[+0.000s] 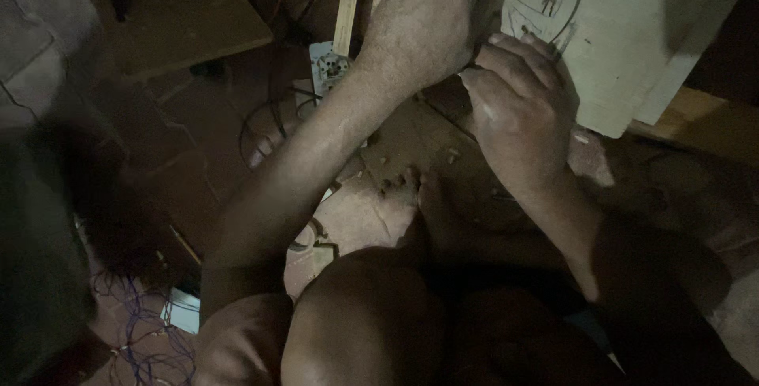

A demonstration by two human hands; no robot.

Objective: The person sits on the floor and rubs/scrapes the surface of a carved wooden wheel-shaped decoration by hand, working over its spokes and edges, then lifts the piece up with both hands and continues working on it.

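Dim reddish stone floor (198, 109), rough and cracked, strewn with thin wires (134, 331). Pale flat wooden board (624, 46) with drawn lines, upper right. Left hand (427, 26) fisted against its edge; right hand (522, 109) curled, fingers closed beside it. Grasped thing hidden.

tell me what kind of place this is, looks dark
Probably an informal woodworking spot on a paved floor, dimly lit. Both hands, left hand and right hand, work at a pale wooden board bearing drawn outlines; wood chips and loose wires lie around.
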